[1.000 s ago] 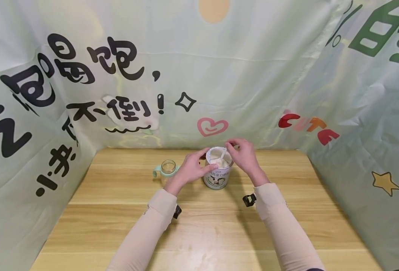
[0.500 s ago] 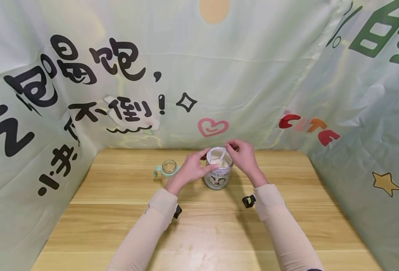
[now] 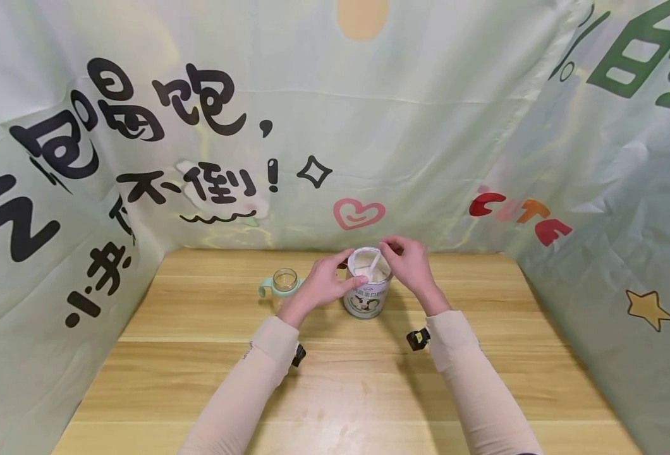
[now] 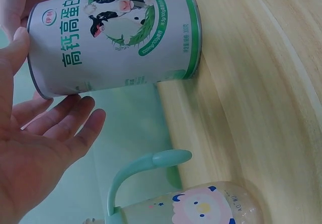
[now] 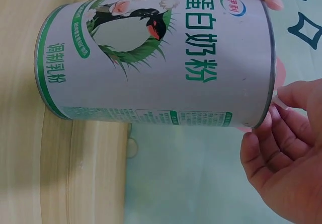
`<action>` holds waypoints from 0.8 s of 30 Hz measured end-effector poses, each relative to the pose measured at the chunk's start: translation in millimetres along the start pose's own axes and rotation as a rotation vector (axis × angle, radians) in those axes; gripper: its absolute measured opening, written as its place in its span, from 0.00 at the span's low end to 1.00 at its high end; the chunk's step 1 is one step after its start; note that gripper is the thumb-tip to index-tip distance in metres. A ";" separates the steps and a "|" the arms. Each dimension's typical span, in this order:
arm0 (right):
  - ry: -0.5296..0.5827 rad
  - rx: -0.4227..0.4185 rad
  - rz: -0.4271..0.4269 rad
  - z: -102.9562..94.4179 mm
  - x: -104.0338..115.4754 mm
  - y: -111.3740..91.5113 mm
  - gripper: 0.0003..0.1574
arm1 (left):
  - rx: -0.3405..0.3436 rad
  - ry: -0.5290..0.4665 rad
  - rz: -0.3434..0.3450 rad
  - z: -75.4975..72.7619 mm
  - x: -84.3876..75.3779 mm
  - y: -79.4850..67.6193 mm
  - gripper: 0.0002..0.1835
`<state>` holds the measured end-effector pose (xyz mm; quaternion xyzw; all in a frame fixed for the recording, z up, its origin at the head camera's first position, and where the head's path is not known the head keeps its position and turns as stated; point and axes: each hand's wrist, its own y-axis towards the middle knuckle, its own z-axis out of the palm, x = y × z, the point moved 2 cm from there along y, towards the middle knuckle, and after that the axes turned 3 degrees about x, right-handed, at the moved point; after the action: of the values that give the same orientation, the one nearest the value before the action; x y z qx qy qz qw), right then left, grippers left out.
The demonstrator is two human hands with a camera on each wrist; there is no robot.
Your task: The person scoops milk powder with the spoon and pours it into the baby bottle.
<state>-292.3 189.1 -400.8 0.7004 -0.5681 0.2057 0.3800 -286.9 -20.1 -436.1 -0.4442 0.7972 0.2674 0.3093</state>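
Note:
A white-and-green milk powder can (image 3: pixel 365 302), lidless and with a cow on its label, stands upright near the table's back edge. My left hand (image 3: pixel 325 281) grips its top from the left, thumb at the near rim and fingers around the side; the left wrist view shows the can (image 4: pixel 115 38) close up. On the right, my right hand (image 3: pixel 411 264) pinches the end of a white scoop (image 3: pixel 373 262) that slants down into the pale powder. The scoop's bowl is hard to make out. In the right wrist view, my right-hand fingertips (image 5: pixel 276 95) are at the can's rim.
A baby bottle (image 3: pixel 284 282) with a mint-green handle and no cap stands left of the can, partly behind my left wrist. Printed fabric (image 3: pixel 437 158) encloses the wooden table (image 3: pixel 341 392) at the back and sides.
Both hands keep their hold and their places. The scoop has shifted only slightly inside the can. The head view has drifted a little.

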 end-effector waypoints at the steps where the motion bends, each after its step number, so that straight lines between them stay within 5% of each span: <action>1: 0.005 -0.003 0.007 -0.2 -0.7 0.0 0.18 | 0.000 -0.001 -0.001 0.1 -0.2 -0.1 0.46; 10: 0.057 -0.045 0.055 -6.4 -4.7 -0.2 0.18 | -0.007 -0.005 -0.010 0.2 -1.4 -0.2 0.46; 24: 0.310 -0.063 0.254 -14.0 -14.0 0.9 0.21 | 0.001 0.006 -0.012 1.0 -2.1 -0.1 0.46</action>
<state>-295.0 208.7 -401.9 0.5707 -0.5928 0.3395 0.4557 -285.7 -18.3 -435.2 -0.4499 0.7955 0.2639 0.3085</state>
